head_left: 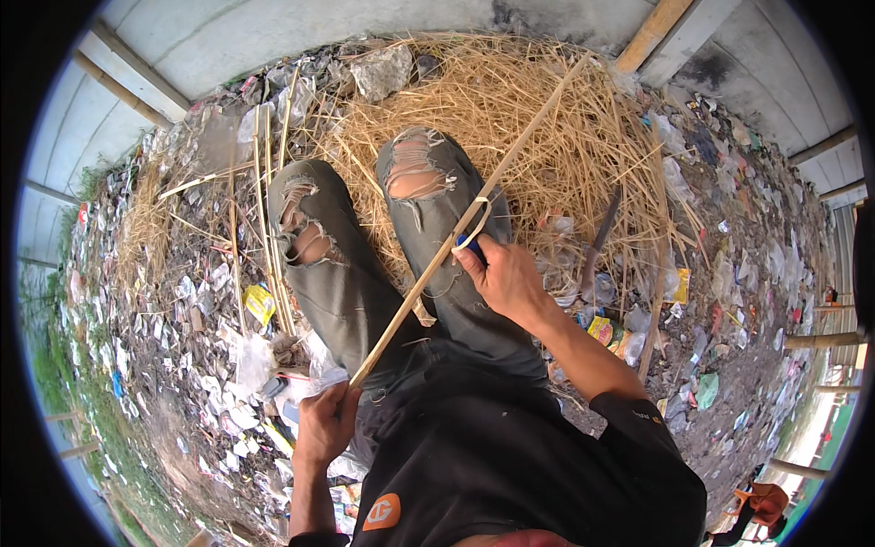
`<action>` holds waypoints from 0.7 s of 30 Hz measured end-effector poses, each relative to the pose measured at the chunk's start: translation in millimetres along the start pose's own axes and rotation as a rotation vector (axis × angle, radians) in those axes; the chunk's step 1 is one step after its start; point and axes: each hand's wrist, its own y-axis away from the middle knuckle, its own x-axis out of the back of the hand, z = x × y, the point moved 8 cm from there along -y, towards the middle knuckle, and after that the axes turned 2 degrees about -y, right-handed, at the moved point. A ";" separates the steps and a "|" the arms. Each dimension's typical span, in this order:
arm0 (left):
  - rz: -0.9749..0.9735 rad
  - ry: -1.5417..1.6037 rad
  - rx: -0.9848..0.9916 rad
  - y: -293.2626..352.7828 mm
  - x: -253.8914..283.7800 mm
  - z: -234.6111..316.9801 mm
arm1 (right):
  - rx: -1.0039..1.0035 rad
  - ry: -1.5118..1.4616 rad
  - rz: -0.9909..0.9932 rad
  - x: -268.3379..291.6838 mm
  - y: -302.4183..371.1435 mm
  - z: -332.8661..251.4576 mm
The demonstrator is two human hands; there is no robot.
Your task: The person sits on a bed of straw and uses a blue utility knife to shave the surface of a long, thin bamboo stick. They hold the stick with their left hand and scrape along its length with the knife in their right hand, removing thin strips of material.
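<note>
On littered ground (169,415), a bamboo strip (447,249), slanted across the frame's centre, is gripped by the curled left hand (325,424), a blue tool (470,248) being clasped in the right hand (506,283); paring is apparently begun, a pale curl (487,212) seemingly left unsevered.

Diffuse daylight, even and fairly bright; shadows soft. Bamboo strip (429,278) sharp. Black shirt (510,438) dark, fold detail weak. Fisheye bends wall (273,41) — black vignette at rim; foliage (53,337) at far left hazy.
</note>
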 end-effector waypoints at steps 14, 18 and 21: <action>-0.041 0.161 0.258 81.7 19.3 -142.8 | -0.433 0.058 0.462 176.0 -70.4 160.7; -0.083 0.127 0.235 31.3 -0.1 -101.9 | -0.423 0.019 0.374 164.4 -52.8 146.1; -0.054 -0.293 0.096 0.4 0.9 -70.9 | -0.382 -0.100 0.333 142.1 -36.6 142.0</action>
